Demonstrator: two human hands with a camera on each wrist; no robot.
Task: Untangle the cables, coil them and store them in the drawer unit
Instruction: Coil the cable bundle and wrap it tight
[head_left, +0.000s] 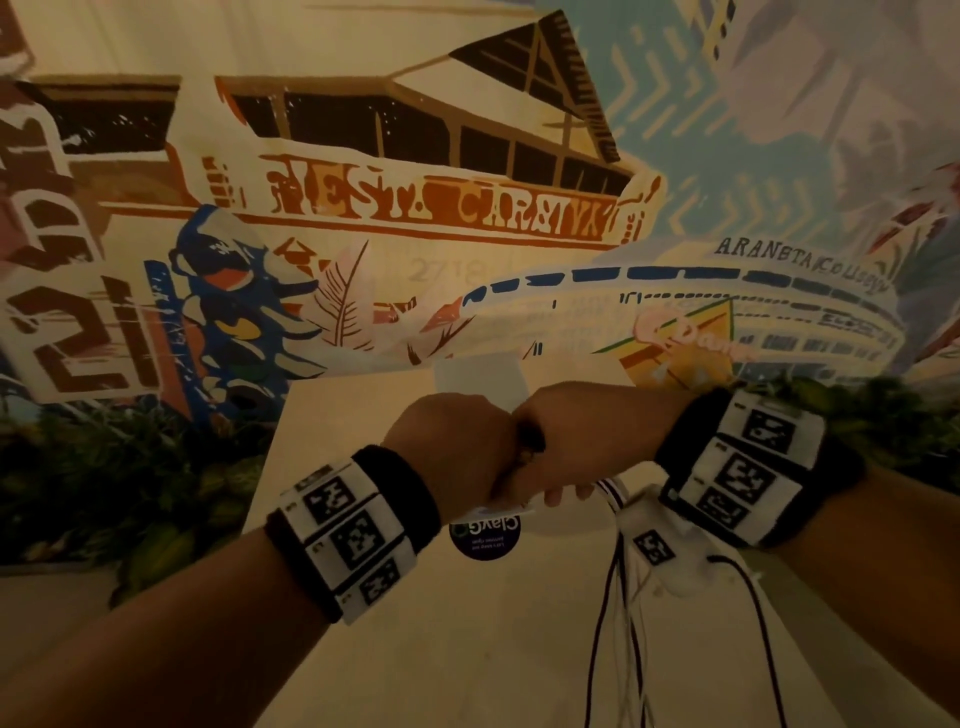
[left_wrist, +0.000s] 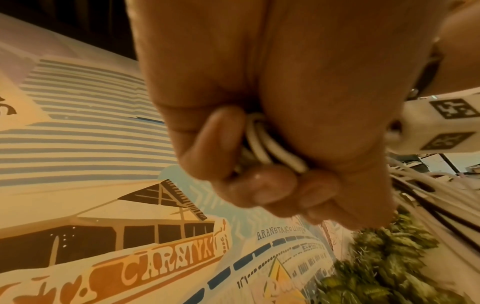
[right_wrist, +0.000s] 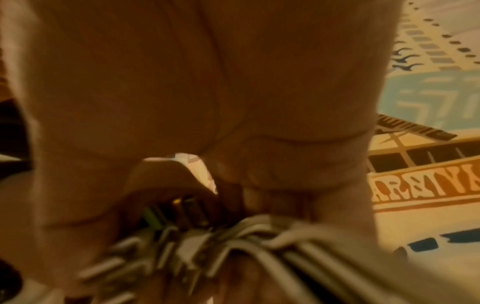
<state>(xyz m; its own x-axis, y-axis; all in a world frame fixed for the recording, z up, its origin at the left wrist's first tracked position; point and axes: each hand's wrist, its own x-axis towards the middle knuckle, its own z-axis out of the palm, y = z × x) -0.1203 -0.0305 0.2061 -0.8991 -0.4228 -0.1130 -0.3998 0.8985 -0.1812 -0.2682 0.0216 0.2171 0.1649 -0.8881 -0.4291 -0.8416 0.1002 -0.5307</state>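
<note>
While your left hand (head_left: 449, 441) and right hand (head_left: 582, 441) press together, both fists clamp the cables (left_wrist: 262, 144), smooth round white cords with thin black strands dangling below.

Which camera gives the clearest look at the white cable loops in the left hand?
The left wrist view: the white cable loops sit sharp between the curled fingers of the left hand. The head view hides them behind both fists, showing only strands hanging below. The right wrist view shows a blurred bundle, too smeared to judge.
</note>
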